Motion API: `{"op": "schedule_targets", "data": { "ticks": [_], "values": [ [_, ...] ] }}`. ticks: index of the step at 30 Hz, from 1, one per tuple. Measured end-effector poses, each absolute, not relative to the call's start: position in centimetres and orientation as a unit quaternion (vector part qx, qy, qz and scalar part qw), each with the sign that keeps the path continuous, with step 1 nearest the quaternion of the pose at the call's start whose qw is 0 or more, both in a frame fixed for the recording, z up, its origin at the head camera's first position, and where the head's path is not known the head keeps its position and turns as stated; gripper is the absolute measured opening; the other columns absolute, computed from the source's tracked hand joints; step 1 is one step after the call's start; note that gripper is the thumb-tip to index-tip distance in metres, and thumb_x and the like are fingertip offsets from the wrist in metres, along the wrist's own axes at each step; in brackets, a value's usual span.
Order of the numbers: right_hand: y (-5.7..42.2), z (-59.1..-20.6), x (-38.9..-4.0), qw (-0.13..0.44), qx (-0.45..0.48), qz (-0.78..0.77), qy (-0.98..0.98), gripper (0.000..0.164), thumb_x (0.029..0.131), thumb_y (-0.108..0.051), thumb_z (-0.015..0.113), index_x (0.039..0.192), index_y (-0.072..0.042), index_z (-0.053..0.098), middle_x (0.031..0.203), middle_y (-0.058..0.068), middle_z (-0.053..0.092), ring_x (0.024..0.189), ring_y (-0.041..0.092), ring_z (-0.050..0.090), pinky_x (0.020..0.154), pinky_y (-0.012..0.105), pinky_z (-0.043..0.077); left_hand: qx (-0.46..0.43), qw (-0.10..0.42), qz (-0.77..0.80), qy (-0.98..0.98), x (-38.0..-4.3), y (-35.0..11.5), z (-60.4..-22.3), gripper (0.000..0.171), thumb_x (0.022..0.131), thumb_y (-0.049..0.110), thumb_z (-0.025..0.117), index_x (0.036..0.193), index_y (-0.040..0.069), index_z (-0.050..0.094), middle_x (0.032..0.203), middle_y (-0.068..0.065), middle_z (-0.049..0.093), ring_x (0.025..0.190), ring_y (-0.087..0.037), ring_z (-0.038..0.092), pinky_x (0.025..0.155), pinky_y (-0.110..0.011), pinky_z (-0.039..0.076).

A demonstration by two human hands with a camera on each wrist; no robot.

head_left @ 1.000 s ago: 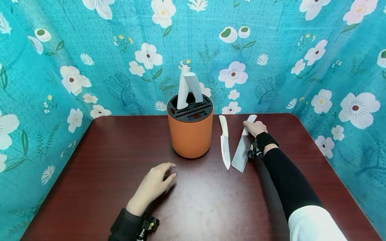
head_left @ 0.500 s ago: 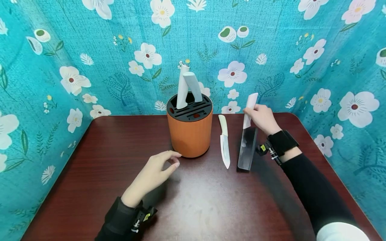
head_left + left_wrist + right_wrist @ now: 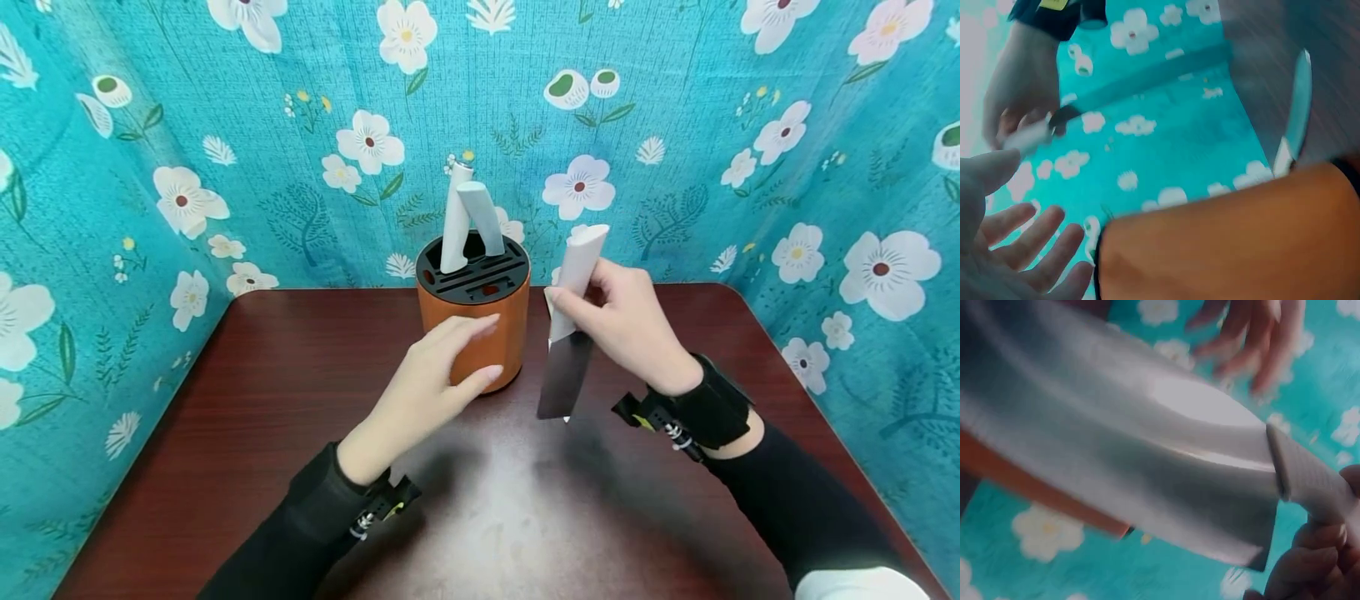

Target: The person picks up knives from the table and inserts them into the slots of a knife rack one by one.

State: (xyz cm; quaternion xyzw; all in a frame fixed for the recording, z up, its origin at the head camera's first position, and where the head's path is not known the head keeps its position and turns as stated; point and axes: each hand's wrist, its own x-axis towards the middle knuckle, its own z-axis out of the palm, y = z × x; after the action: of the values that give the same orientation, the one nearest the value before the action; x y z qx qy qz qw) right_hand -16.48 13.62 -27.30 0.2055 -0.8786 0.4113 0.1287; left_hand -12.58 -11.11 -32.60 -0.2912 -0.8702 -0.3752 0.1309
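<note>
My right hand (image 3: 630, 325) grips the white handle of a cleaver (image 3: 565, 375), held above the table with its blade hanging down. The broad metal blade fills much of the right wrist view. My left hand (image 3: 431, 371) has its fingers spread and holds nothing; it overlaps the front of the orange knife block (image 3: 510, 333) in the head view. Two white handles (image 3: 456, 221) stick up from the block's black slotted top (image 3: 480, 283). A smaller knife (image 3: 1299, 103) lies on the table right of the block, mostly hidden behind the cleaver in the head view.
The dark reddish table (image 3: 315, 350) has its far edge against a turquoise flowered cloth (image 3: 300, 150). More of that cloth hangs along both sides. The knife block stands near the table's far edge.
My right hand has lifted the cleaver off the table and carried it left and nearer the block, tilting it upright. My left hand has risen and moved forward to the block's front.
</note>
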Motion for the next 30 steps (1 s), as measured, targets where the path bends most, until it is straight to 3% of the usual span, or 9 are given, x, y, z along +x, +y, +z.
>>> {"op": "schedule_targets", "data": {
  "ticks": [6, 18, 30],
  "values": [
    [11.5, -27.4, -14.3, 0.144, 0.275, 0.394, -0.865, 0.018, 0.09, -0.022, 0.076, 0.085, -0.006, 0.069, 0.062, 0.003, 0.055, 0.058, 0.015, 0.048, 0.054, 0.026, 0.04, -0.306, 0.156, -0.417, -0.841, -11.9, -8.5, -31.5, 0.047, 0.09, 0.022, 0.078, 0.132, 0.008, 0.061, 0.123, -0.006, 0.067, 0.115, -0.018, 0.063, 0.099, -0.038, 0.054],
    [10.4, -28.1, -13.2, 0.19, 0.306, 0.35, -0.865, 0.026, 0.086, -0.027, 0.08, 0.08, -0.008, 0.064, 0.061, 0.002, 0.052, 0.058, 0.01, 0.045, 0.053, 0.026, 0.037, -0.249, 0.19, -0.442, -0.84, -11.3, -7.6, -31.4, 0.027, 0.089, 0.015, 0.078, 0.112, 0.007, 0.066, 0.109, -0.006, 0.075, 0.09, -0.018, 0.072, 0.079, -0.04, 0.06],
    [10.2, -27.8, -13.7, 0.181, 0.306, 0.347, -0.868, 0.025, 0.087, -0.029, 0.079, 0.084, -0.008, 0.066, 0.063, 0.001, 0.056, 0.06, 0.01, 0.048, 0.055, 0.026, 0.039, -0.236, 0.209, -0.487, -0.814, -11.7, -7.5, -30.7, 0.022, 0.088, 0.008, 0.077, 0.108, 0.004, 0.068, 0.104, -0.009, 0.076, 0.095, -0.019, 0.076, 0.086, -0.035, 0.062]
  ]
}}
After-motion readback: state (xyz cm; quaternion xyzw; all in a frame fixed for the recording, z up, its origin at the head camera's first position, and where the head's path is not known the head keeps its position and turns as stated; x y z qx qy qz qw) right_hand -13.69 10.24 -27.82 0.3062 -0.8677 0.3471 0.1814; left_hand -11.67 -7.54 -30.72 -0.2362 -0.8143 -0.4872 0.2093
